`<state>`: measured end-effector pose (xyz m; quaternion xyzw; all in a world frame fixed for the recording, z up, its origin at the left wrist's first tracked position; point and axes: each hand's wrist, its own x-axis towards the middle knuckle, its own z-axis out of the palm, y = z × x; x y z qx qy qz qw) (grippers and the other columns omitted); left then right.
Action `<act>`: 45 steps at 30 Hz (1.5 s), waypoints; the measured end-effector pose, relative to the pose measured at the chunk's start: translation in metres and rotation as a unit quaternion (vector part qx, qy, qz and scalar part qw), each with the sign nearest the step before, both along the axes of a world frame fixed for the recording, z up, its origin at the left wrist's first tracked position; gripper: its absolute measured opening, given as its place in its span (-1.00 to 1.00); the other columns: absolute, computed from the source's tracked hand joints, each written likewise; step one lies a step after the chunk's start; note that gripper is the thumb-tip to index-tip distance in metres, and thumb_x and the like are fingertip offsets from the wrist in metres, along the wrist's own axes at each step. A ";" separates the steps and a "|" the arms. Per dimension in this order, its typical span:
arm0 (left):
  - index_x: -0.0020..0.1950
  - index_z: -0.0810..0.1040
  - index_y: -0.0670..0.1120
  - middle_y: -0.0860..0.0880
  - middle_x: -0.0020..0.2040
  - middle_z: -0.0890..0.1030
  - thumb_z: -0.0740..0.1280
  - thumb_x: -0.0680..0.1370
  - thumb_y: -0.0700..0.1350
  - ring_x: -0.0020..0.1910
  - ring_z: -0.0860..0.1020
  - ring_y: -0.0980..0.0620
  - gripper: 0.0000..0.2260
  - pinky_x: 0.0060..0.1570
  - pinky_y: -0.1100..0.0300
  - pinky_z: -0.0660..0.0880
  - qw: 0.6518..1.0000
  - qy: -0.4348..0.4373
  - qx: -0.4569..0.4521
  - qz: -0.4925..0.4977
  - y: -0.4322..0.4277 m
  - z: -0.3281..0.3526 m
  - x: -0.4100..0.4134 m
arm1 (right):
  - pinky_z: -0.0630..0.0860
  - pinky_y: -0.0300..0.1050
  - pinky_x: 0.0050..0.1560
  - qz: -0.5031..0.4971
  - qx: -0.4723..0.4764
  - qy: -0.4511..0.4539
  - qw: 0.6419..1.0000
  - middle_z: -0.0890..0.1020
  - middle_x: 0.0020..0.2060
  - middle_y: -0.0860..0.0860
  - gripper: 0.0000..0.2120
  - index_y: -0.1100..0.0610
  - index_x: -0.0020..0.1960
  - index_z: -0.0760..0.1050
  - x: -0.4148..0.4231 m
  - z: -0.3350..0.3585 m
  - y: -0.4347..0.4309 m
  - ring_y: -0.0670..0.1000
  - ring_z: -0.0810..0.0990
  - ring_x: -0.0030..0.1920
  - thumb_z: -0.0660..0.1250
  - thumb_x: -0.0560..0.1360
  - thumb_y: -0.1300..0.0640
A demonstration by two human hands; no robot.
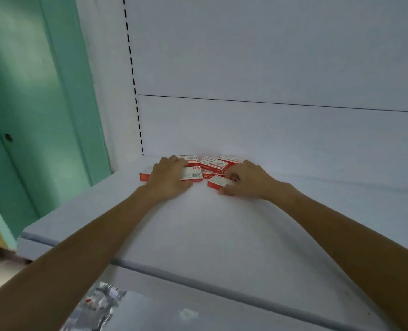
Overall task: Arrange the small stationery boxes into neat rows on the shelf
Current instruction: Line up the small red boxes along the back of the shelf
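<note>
— White shelving fills the head view: a flat shelf, a plain back panel behind it, and one slotted upright at the corner. Left of the upright stands a green door.

— How many small boxes do you count?

— Six for sure, perhaps seven. All are red and white, and all lie at the back of the shelf, close under the back panel. I take the box marked 24/6 as my landmark. One box lies just behind it, two more lie behind and to the right of it, and one shows its red side just to the right of it. A red end also shows to the left of it, past the hand. I cannot tell if that is a separate box.

— And the hands?

— Two bare hands. The left hand lies on the box marked 24/6, with the fingers bent over it and the thumb along its near edge. The right hand is to the right of this box and pinches the near box between thumb and curled fingers.

— Are the boxes open?

— No, every box is closed, so the contents are hidden.

— Anything else?

— Below the box marked 24/6, toward the camera, is a lower shelf. On it lie one bundle of clear plastic wrapping and one white scrap.
</note>
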<state>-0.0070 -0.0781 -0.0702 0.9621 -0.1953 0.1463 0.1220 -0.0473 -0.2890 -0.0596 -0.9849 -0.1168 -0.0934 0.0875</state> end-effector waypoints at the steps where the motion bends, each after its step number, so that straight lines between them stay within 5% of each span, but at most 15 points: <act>1: 0.24 0.45 -0.04 -0.11 0.19 0.49 0.33 0.44 0.10 0.17 0.41 -0.13 -0.58 0.16 0.01 0.35 1.000 -0.003 0.003 -0.001 0.000 -0.001 0.002 | 0.45 -0.06 -0.09 -0.002 0.007 -0.003 1.000 0.60 -0.14 0.02 -0.58 0.13 -0.05 0.57 -0.002 0.000 0.002 0.02 0.52 -0.11 0.36 0.36 -0.21; 14: 0.13 0.56 -0.02 0.00 0.11 0.58 0.42 0.37 0.07 -0.04 0.45 0.09 -0.63 -0.06 0.19 0.42 0.985 0.037 -0.079 -0.148 0.023 0.000 -0.013 | 0.53 -0.04 -0.06 -0.059 0.107 -0.039 0.992 0.61 -0.10 0.04 -0.72 0.14 -0.03 0.56 -0.030 -0.003 0.021 0.02 0.54 -0.12 0.43 0.34 0.00; 22: 0.04 0.59 0.03 0.13 -0.06 0.55 0.46 0.32 0.13 -0.14 0.48 0.21 -0.65 -0.19 0.31 0.39 0.962 0.090 -0.131 -0.222 0.008 0.001 -0.035 | 0.34 -0.38 -0.24 -0.135 0.147 -0.059 0.978 0.61 -0.14 0.04 -0.70 0.14 -0.07 0.57 -0.083 -0.001 -0.012 -0.05 0.47 -0.19 0.48 0.31 -0.02; 26: 0.04 0.59 0.00 0.11 -0.06 0.55 0.44 0.33 0.13 -0.12 0.48 0.15 -0.65 -0.16 0.27 0.38 0.950 0.089 -0.111 -0.278 -0.037 0.010 -0.059 | 0.36 -0.27 -0.17 -0.201 0.144 -0.062 0.967 0.60 -0.14 0.02 -0.68 0.16 -0.06 0.56 -0.130 0.003 -0.051 -0.03 0.49 -0.16 0.47 0.33 -0.03; 45: -0.02 0.49 0.12 0.11 -0.08 0.52 0.42 0.37 0.09 -0.08 0.50 0.11 -0.77 -0.12 0.27 0.40 0.844 0.150 -0.123 -0.500 -0.338 0.017 -0.277 | 0.33 -0.36 -0.22 -0.430 0.103 -0.054 0.895 0.55 -0.13 -0.07 -0.68 0.07 -0.02 0.54 -0.432 0.012 -0.281 -0.09 0.48 -0.13 0.44 0.33 -0.10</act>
